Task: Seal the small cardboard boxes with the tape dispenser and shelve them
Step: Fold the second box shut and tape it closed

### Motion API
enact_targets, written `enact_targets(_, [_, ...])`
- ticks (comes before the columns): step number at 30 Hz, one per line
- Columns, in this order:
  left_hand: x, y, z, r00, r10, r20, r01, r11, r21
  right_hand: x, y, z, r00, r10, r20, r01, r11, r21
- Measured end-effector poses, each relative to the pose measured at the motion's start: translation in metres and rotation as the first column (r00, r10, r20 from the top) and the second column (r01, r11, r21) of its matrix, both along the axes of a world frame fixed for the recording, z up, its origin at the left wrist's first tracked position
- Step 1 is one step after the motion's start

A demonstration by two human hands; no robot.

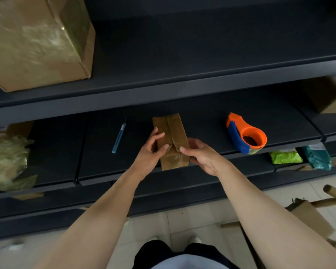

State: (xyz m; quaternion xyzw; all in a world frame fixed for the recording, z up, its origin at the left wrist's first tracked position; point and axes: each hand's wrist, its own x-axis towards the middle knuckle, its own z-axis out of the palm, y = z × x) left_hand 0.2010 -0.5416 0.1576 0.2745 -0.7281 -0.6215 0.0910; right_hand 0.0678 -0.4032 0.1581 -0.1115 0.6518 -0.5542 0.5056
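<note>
Hands meet on a small cardboard box [171,140] that sits at the front edge of the dark middle shelf [97,152], its near end hanging slightly past the lip. The left hand [151,150] has its fingers [159,135] curled against the box's left side with the thumb pressing the near end of the top seam, and the right hand [200,155] grips the box's right near corner, thumb on top beside the same seam. Glossy tape covers the top, with the centre seam running away from the person. To the right, well apart from the box, an orange and blue tape dispenser [244,133] rests on the same shelf near its front edge. To the left lies a blue utility knife [119,135], also apart. A large cardboard box [37,41] stands on the upper shelf [202,55] at left.
</note>
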Motion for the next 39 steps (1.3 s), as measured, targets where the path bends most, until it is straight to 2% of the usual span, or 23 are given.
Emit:
enact_targets(9, [-0.001,0.002,-0.001,1.000,-0.002,0.004,0.001,0.999,0.033,-0.003,-0.009,-0.004,0.987,0.053,-0.154,-0.042,0.996,0.073])
enact_targets(17, [-0.003,0.003,-0.004,1.000,-0.014,0.024,0.014,1.000,-0.012,-0.003,-0.003,-0.001,0.994,0.050,-0.094,-0.047,0.998,0.028])
enact_targets(22, [-0.001,0.010,-0.014,1.000,-0.006,-0.016,0.004,0.994,-0.110,-0.001,-0.007,0.000,0.964,0.097,-0.249,-0.064,0.988,0.138])
enact_targets(29, [-0.005,0.004,-0.007,1.000,-0.001,0.020,0.003,0.997,-0.076,0.002,-0.011,0.005,0.945,0.100,-0.311,-0.049,0.985,0.166])
enact_targets(30, [-0.006,0.003,-0.005,0.999,0.007,0.039,-0.003,0.995,-0.098,0.003,-0.011,0.005,0.942,0.096,-0.320,-0.042,0.984,0.171])
enact_targets(32, [-0.008,0.001,-0.004,0.993,0.022,0.113,0.007,0.969,-0.247,0.006,-0.014,0.003,0.943,0.077,-0.324,-0.019,0.984,0.179])
enact_targets(35, [-0.009,-0.001,-0.004,0.981,0.002,0.195,0.100,0.854,-0.511,0.008,-0.015,0.001,0.950,0.072,-0.305,-0.015,0.983,0.182])
enact_targets(39, [-0.006,-0.002,-0.006,0.970,-0.068,0.233,0.191,0.807,-0.560,0.002,-0.012,-0.002,0.956,0.085,-0.280,-0.042,0.987,0.157])
